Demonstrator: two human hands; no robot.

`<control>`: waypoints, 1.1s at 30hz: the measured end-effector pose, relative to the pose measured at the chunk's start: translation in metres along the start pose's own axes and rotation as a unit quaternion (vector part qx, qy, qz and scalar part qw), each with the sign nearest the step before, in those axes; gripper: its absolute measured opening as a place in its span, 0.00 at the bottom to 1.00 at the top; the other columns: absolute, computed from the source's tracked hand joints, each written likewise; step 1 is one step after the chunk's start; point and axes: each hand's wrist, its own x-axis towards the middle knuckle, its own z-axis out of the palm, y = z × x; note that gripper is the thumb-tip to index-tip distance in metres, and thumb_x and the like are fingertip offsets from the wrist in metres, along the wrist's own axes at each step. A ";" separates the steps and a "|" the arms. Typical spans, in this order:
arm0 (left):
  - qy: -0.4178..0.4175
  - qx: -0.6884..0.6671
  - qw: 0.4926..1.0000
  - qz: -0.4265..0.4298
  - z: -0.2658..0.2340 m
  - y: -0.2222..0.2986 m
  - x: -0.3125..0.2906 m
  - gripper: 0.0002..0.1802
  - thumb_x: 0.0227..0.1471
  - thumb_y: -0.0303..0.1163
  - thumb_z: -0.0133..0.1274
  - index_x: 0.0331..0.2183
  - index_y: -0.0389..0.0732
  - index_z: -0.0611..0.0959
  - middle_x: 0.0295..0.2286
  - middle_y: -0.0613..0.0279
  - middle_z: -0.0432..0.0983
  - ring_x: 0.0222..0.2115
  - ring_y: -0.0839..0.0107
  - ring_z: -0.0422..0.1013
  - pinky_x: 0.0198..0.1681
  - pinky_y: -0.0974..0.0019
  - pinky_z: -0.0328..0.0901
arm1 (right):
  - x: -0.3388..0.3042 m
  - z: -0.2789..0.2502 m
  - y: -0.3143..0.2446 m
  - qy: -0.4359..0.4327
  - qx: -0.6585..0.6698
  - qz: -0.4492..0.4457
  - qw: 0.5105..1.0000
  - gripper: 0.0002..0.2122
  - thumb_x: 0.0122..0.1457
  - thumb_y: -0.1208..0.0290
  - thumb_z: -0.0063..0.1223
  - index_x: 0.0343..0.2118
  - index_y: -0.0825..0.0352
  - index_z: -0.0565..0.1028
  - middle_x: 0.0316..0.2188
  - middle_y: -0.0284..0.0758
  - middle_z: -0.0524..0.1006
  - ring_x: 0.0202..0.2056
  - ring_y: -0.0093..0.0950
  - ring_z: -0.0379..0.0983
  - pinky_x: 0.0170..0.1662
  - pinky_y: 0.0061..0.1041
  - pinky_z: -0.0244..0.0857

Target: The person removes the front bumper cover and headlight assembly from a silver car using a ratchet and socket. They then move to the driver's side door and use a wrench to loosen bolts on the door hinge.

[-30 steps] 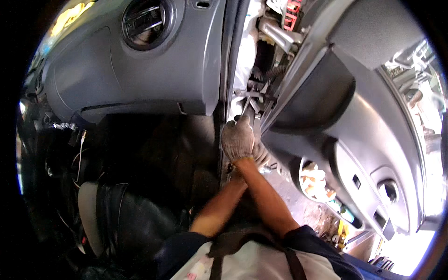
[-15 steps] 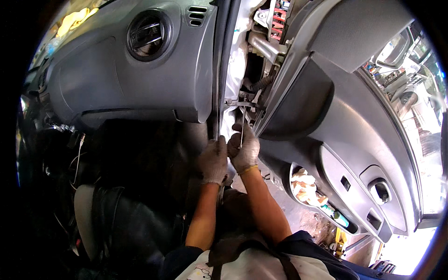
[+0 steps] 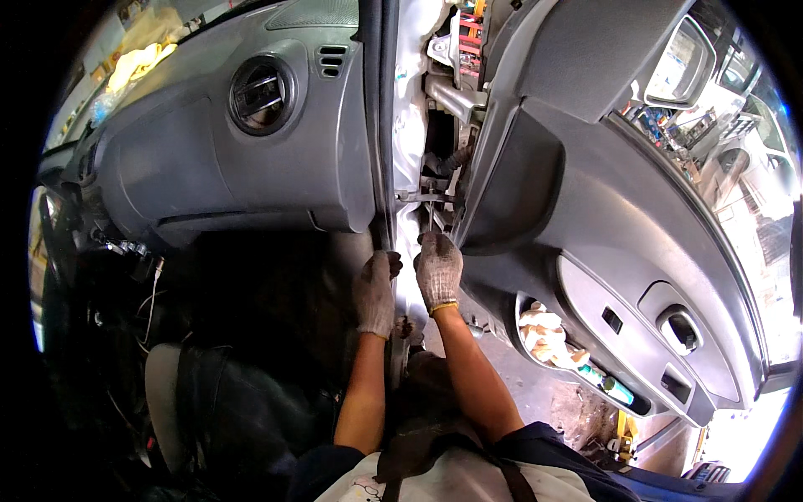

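Observation:
Both hands wear knitted work gloves and work at the open front door of a car. My right hand (image 3: 439, 272) is closed round a thin metal tool (image 3: 431, 219), which sticks out ahead of the fingers toward the door check strap (image 3: 425, 197) in the gap between body and door. The tool's kind and its far tip cannot be made out. My left hand (image 3: 374, 293) is curled at the door opening's edge, beside the black rubber door seal (image 3: 386, 167). What its fingers hold, if anything, is hidden.
At left are the grey dashboard (image 3: 167, 159), a round air vent (image 3: 262, 94) and a dark seat (image 3: 242, 410). The door panel (image 3: 611, 234) fills the right; its pocket holds crumpled cloth (image 3: 545, 336) and a bluish tube (image 3: 617, 391). A wiring boot (image 3: 447, 161) spans the gap.
My view has shifted slightly. My right hand has turned more knuckles-up, covering more of the tool. The left hand has drawn slightly apart from the right.

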 end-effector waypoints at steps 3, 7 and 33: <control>-0.016 -0.002 1.000 0.011 0.001 -0.007 -0.003 0.29 0.66 0.51 0.45 0.40 0.31 0.84 0.35 0.57 0.82 0.38 0.71 0.76 0.46 0.65 0.69 | -0.001 0.002 -0.014 -0.011 -0.071 -0.010 0.997 0.12 0.65 0.65 0.47 0.36 0.69 0.77 0.28 0.51 0.78 0.33 0.48 0.77 0.37 0.41 0.71; -0.038 0.074 0.996 0.021 0.009 -0.017 -0.002 0.25 0.65 0.48 0.46 0.41 0.34 0.83 0.33 0.62 0.81 0.34 0.72 0.74 0.42 0.66 0.69 | -0.006 0.005 -0.009 0.031 -0.094 -0.032 0.995 0.13 0.62 0.63 0.53 0.39 0.70 0.78 0.20 0.46 0.76 0.19 0.39 0.73 0.26 0.37 0.69; -0.035 0.059 0.958 0.277 0.001 0.145 -0.052 0.23 0.67 0.43 0.42 0.48 0.33 0.80 0.41 0.62 0.77 0.40 0.75 0.70 0.45 0.70 0.64 | 0.022 -0.112 -0.217 -0.113 0.547 0.075 0.826 0.17 0.68 0.61 0.49 0.44 0.75 0.75 0.17 0.28 0.66 0.13 0.17 0.56 0.16 0.18 0.48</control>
